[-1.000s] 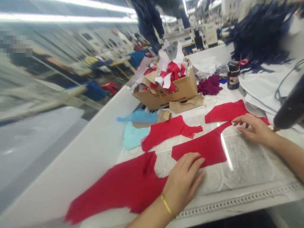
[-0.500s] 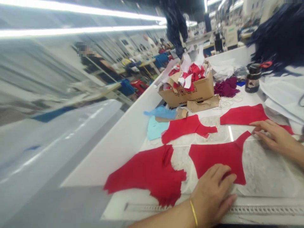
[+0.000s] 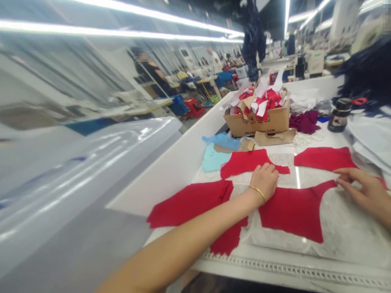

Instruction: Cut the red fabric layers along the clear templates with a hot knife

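While your left hand (image 3: pixel 264 179) bends its fingers down at the far left corner of the middle red piece (image 3: pixel 295 209), your right hand (image 3: pixel 365 185) is at the tip of that piece's narrow strap, thumb and forefinger set close together. You cannot be told whether either hand grips the cloth: the left fingertips are hidden, and the right thumb and forefinger are too blurred at the strap. A yellow bracelet (image 3: pixel 258 193) circles your left wrist.

The middle red piece lies flat on the table (image 3: pixel 351 240) between your hands. Your left forearm crosses over the left red piece (image 3: pixel 189 203), which has a ragged near edge. Just beyond your left hand lies the far red piece (image 3: pixel 247 160); the right red piece (image 3: pixel 326 158) runs partly behind your right hand. A ruler strip (image 3: pixel 284 268) follows the near edge.

Farther back, a blue cloth (image 3: pixel 222 140) overlaps a pale blue sheet (image 3: pixel 210 160). Behind them, a carton (image 3: pixel 259 125) brims with red and white scraps (image 3: pixel 270 99). To its right are a purple cloth (image 3: pixel 304 122) and an upright flask (image 3: pixel 339 118). Beyond the table's left wall, a person (image 3: pixel 152 71) in dark clothing is at another table.
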A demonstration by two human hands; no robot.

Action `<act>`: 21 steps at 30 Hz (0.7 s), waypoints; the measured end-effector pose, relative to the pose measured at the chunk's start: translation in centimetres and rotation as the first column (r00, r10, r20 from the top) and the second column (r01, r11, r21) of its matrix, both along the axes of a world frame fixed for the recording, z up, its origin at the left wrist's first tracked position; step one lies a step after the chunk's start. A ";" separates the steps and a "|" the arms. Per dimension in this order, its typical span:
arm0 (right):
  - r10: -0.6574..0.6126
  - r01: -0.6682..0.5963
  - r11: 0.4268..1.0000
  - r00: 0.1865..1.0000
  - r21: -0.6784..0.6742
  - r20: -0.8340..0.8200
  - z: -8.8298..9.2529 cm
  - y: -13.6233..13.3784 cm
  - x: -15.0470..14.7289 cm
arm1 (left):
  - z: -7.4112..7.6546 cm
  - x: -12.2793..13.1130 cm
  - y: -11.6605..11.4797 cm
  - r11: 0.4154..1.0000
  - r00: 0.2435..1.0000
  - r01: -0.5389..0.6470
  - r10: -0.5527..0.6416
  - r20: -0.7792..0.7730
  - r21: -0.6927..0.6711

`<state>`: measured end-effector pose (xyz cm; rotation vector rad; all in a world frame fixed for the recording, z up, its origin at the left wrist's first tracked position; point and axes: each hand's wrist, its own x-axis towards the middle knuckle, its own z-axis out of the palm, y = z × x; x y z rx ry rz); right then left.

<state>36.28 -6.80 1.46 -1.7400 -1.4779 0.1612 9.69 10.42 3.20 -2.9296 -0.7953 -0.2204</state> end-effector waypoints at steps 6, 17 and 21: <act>0.126 -0.128 0.991 0.991 0.038 0.051 1.6 -0.2 -2.2 | 1.7 1.7 -4.0 0.989 0.989 0.145 -0.146 -0.016 -0.015; 0.310 -0.311 0.948 0.950 -0.063 -0.036 2.8 1.1 -8.8 | 3.9 0.9 -7.7 0.958 0.948 0.271 -0.248 0.202 -0.093; 0.189 -0.198 0.979 0.969 -0.041 -0.159 4.3 0.1 -10.1 | 4.8 -0.8 -7.5 0.984 0.978 0.160 -0.147 0.151 -0.082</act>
